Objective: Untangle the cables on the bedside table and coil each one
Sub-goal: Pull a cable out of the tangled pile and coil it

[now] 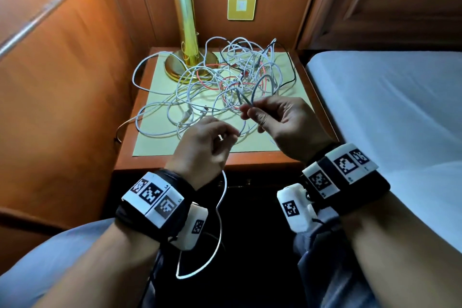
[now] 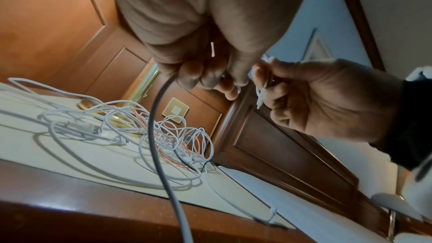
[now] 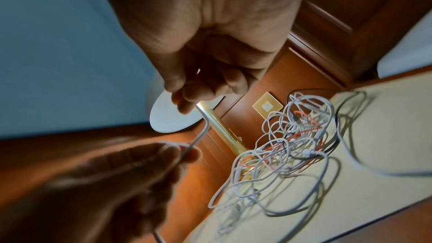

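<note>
A tangle of white, red and black cables (image 1: 225,77) lies on the bedside table (image 1: 250,160). My left hand (image 1: 231,134) hovers over the table's front edge and pinches a white cable (image 1: 221,207), whose free length hangs down in a loop between my knees. That cable (image 2: 156,136) runs down from the left hand's curled fingers (image 2: 205,78). Just to the right and a little higher, my right hand (image 1: 250,110) pinches a small loop of grey-white cable (image 1: 260,84) lifted from the pile. A white plug end (image 2: 259,99) sticks out below the right hand's fingers (image 2: 268,80).
A brass lamp (image 1: 186,32) stands at the table's back left, with cable strands lying across its base. A yellow wall plate (image 1: 242,4) sits on the wood panel behind. A bed (image 1: 387,107) borders the table on the right. Wood panelling closes the left side.
</note>
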A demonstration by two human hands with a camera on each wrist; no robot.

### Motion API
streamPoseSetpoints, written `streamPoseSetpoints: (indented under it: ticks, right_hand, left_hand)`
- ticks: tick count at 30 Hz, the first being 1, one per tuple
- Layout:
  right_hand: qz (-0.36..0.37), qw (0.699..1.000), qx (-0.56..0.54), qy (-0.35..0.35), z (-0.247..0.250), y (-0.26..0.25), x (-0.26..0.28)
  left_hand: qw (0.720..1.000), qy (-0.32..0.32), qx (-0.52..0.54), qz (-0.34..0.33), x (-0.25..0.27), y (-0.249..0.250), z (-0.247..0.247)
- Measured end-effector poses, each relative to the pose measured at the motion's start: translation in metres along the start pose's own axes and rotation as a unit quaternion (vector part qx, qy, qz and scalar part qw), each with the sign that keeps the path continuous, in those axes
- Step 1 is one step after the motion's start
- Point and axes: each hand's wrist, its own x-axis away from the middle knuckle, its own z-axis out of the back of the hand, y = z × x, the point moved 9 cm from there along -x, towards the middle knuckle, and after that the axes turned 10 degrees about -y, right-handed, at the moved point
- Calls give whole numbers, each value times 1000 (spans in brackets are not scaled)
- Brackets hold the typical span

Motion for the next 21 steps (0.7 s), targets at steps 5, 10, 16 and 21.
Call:
streamPoseSetpoints:
  ticks: [5,10,16,21]
  right_hand:
    - [-51,997,25,-43,-4,9,-1]
    - [-104,984,101,-104,-13,19,1]
    - [-133,976,-63,-161,-28,20,0]
    - [-176,946,-207,-176,-34,20,7]
  left_hand:
    - [998,-10,-18,-54,2,10,1]
    - [997,47,-18,-55,2,20,19]
    - [997,51,55,12,2,-2,23]
    - [975,-14,202,89,0,-16,8]
